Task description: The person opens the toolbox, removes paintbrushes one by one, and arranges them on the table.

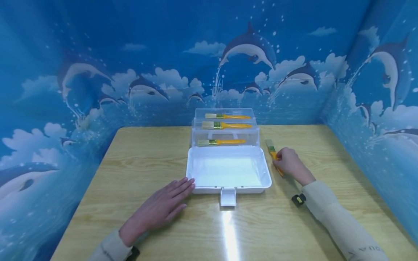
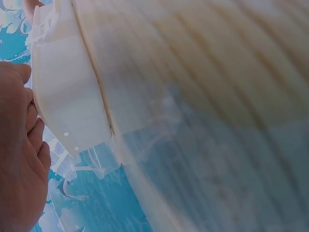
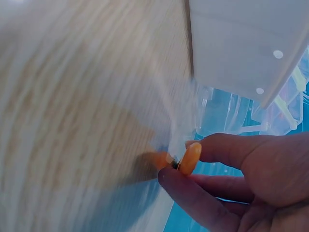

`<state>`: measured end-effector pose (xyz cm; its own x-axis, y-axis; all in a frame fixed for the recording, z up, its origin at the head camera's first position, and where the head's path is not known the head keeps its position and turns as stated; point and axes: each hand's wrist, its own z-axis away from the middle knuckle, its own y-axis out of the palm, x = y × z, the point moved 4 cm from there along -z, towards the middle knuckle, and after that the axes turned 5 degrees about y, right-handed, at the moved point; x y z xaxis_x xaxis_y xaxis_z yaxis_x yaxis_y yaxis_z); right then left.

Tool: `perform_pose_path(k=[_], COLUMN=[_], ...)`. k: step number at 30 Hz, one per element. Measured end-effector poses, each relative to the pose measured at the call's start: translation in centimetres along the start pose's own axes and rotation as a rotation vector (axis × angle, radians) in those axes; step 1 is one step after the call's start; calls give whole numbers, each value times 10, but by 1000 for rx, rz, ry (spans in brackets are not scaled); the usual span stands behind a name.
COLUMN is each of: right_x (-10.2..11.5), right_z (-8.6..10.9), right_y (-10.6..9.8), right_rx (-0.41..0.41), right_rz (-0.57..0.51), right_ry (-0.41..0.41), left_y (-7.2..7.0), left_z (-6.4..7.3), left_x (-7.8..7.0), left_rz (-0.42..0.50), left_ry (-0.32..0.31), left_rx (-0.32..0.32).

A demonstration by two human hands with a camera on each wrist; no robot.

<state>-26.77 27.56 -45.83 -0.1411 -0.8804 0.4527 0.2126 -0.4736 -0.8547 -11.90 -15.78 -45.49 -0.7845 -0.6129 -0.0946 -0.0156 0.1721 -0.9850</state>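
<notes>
A white plastic box [image 1: 228, 189] stands on the table with its clear tiered trays [image 1: 253, 137] raised at the back. In those tiers lie three paintbrushes with orange handles: a top brush [image 1: 240, 116], a middle brush [image 1: 236, 125] and a lower brush [image 1: 228, 142]. My left hand [image 1: 160, 204] touches the box's front left corner with its fingers straight. Right of the box, my right hand [image 1: 290, 165] pinches the orange handle of another paintbrush [image 1: 270, 146] between thumb and fingers. Its bristles point away from me. In the right wrist view the handle end [image 3: 190, 158] shows between the fingertips.
The box's latch [image 1: 228, 197] hangs down at the front. Beneath everything is a wood-grain table [image 1: 137, 159]. Blue dolphin-print sheets [image 1: 169, 47] rise behind the table and along both sides.
</notes>
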Motion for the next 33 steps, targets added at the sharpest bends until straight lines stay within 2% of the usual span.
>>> perform_pose_path(k=[5,15,33], right_x=[0,2,-1], right_z=[-1,0,-2], right_y=[1,2,7], right_rx=[-6,6,-8], right_rz=[13,5,5], right_ry=[-21,-4,-18], left_y=[0,0,1], left_z=[-1,-1,0], left_x=[-1,-1,0], left_rz=[0,20,2], left_ry=[5,-8,-4], left_rx=[-5,17,7])
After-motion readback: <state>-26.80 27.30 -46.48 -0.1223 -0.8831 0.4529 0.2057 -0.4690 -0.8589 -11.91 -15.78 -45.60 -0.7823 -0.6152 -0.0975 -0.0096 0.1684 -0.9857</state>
